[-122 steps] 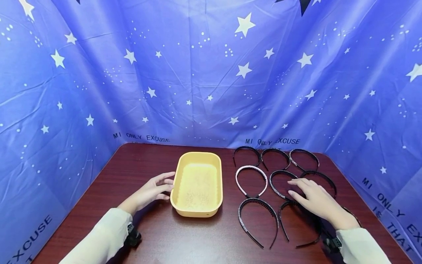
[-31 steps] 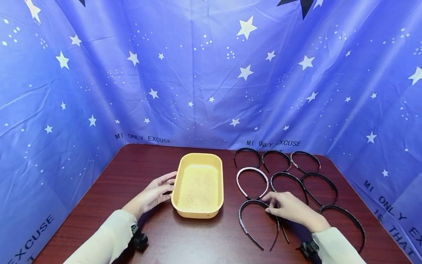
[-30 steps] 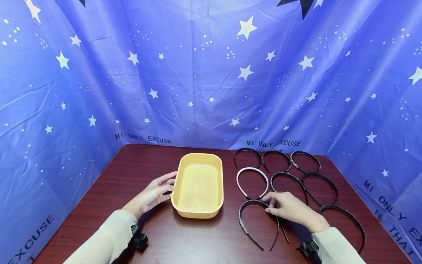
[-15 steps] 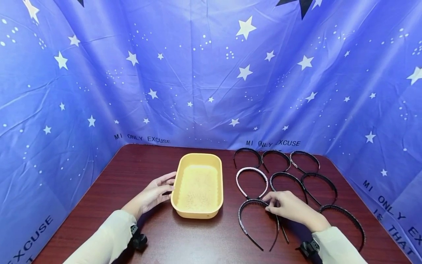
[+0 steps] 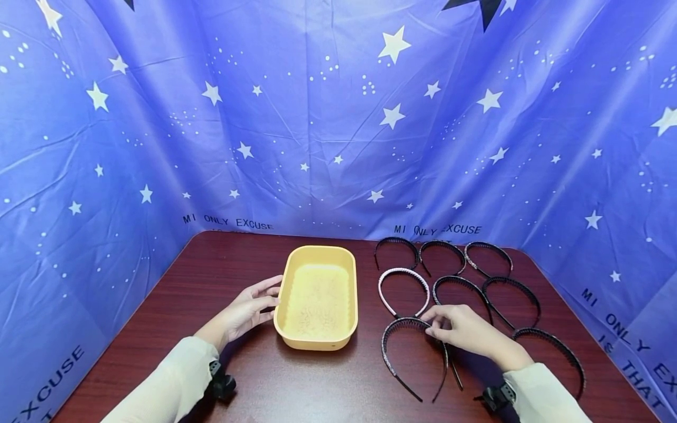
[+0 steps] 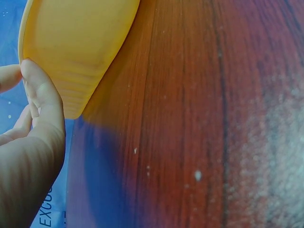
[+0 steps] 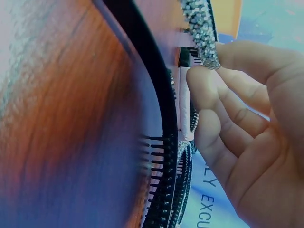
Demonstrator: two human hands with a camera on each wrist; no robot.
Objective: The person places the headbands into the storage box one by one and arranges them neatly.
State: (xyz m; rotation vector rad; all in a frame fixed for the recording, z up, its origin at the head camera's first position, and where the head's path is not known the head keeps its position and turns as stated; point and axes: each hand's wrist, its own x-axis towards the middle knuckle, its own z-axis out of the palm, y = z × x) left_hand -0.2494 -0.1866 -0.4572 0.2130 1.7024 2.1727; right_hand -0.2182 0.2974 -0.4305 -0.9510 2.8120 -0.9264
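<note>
My left hand (image 5: 244, 310) rests its fingertips against the left outer wall of a yellow plastic bin (image 5: 346, 341). The left wrist view shows the thumb (image 6: 40, 85) at the bin's rim. My right hand (image 5: 465, 332) pinches the upper right of the front-left headband (image 5: 385, 352), a black toothed one with silver glitter; thumb and index finger meet on its glittery band (image 7: 202, 33) in the right wrist view. Under that hand lies another black headband (image 5: 456, 373), mostly hidden. Just behind, a pink-and-white headband (image 5: 379, 288) lies flat.
More dark headbands lie in rows on the right of the red-brown wooden table (image 5: 222, 252), such as a back-left one (image 5: 396, 239) and a front-right one (image 5: 579, 358). A blue star-printed cloth (image 5: 317, 129) hangs round the back and sides.
Since the oldest frame, my right hand has moved left from over the right-hand headbands to the front-left one. The left hand stays at the bin. The last second shows almost no movement.
</note>
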